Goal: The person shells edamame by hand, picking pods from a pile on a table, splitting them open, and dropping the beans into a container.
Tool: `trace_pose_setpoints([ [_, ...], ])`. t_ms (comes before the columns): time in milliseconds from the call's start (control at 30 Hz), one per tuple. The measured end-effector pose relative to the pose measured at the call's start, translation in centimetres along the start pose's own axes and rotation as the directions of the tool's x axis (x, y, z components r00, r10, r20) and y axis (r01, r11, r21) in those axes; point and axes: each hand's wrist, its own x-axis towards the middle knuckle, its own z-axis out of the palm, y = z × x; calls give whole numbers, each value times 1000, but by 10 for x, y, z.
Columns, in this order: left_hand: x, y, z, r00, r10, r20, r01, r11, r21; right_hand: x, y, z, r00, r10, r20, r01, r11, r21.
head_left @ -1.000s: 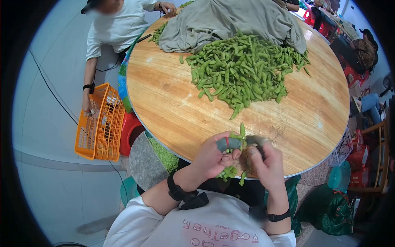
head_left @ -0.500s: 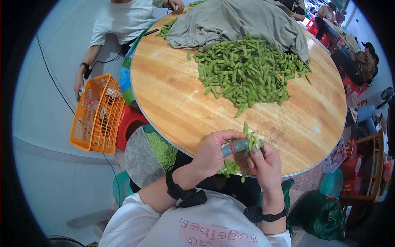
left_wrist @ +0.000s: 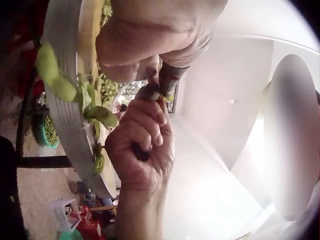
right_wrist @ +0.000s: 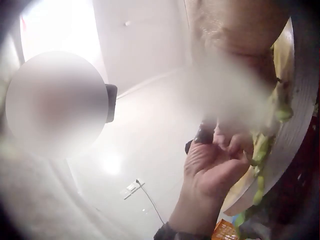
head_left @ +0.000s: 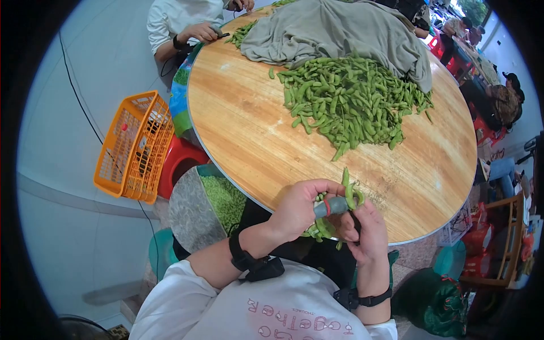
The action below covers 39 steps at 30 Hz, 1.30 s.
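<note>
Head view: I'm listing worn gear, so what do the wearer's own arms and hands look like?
The sleeves are short and white; both wrists wear black straps with dark boxy units. On the left hand, one digit has a grey cover with a red band. The right hand shows something dark, perhaps a similar cover.

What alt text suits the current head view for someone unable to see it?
A person's left hand and right hand hold green pods between them at the near edge of a round wooden table. Beyond lies a heap of pods, partly under a grey cloth, with another person at the upper left and an orange basket at left.
</note>
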Motion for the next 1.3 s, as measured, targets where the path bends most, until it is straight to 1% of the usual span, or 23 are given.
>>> trace_pose_setpoints([
  [67, -1, 2, -8, 998, -50, 27, 52, 994, -98, 0, -3, -3, 999, -31, -40, 29, 999, -37],
  [100, -1, 5, -9, 993, -101, 58, 110, 975, -192, 1, -6, -2, 995, -65, -72, 45, 968, -248],
  [133, -1, 7, -5, 993, -102, 57, 111, 975, -194, 0, -4, -1, 995, -63, -73, 43, 968, -248],
  [200, 0, 13, 6, 993, -103, 63, 109, 989, -99, 0, 1, 2, 971, -238, -19, 193, 828, -526],
  [233, 1, 11, 3, 993, -103, 63, 109, 989, -99, -3, -4, 3, 994, -97, -47, 66, 889, -453],
  [333, 4, 2, -6, 992, -107, 60, 115, 980, -160, -5, -4, -5, 993, -61, 106, 99, 908, -406],
  [400, 3, -2, -7, 995, -91, -29, 88, 991, -102, -7, -6, -2, 994, -42, 101, 78, 918, -389],
  [533, 4, -3, -6, 995, -96, -27, 94, 993, -71, -7, -5, -11, 993, 9, 116, 39, 913, -405],
  [600, 3, -3, -1, 993, -49, -104, 62, 990, 126, -6, -5, -11, 994, -6, 110, 51, 909, -413],
  [700, 0, -1, 4, 997, 46, -60, -26, 954, 299, -5, -5, -12, 994, 1, 108, 40, 925, -377],
  [767, 0, 3, 3, 998, 40, 46, -50, 972, 229, -6, -5, -14, 994, 22, 110, 16, 944, -330],
  [833, 2, 4, -2, 988, 44, 151, -67, 986, 153, -10, -7, -17, 964, 179, 199, -181, 983, -6],
  [900, 5, 4, -9, 941, -83, 328, 124, 986, -107, -11, -9, -14, 959, 194, 206, -205, 978, 36],
  [933, 7, 6, -8, 940, -86, 330, 127, 986, -106, -12, -9, -13, 955, 206, 214, -226, 971, 73],
  [967, 8, 9, -5, 977, -86, 196, 89, 996, -5, -9, -9, -13, 956, 204, 212, -224, 972, 76],
  [1000, 9, 11, -3, 996, -70, 62, 64, 993, 101, -5, -8, -13, 990, 83, 114, -75, 995, -70],
  [1033, 9, 10, -4, 995, -72, 67, 65, 993, 102, -2, -6, -14, 998, -55, 35, 62, 971, -229],
  [1067, 10, 9, -6, 995, 92, -32, -76, 941, 328, 0, -5, -17, 998, -59, 32, 65, 971, -229],
  [1100, 10, 9, -8, 958, 271, -91, -179, 818, 546, 2, -2, -19, 974, -219, -48, 173, 869, -464],
  [1167, 8, 5, -3, 975, 217, -41, -165, 838, 520, 3, -1, -13, 885, -458, -87, 249, 622, -742],
  [1200, 7, 2, 0, 986, 167, 9, -149, 855, 496, 2, 0, -10, 886, -455, -83, 250, 622, -742],
  [1267, 8, -4, -3, 989, 142, -28, -118, 903, 413, 1, 3, -6, 841, -534, 83, 314, 358, -879],
  [1300, 8, -1, -4, 995, 96, -30, -80, 937, 340, 4, 5, -6, 853, -518, 64, 320, 423, -848],
])
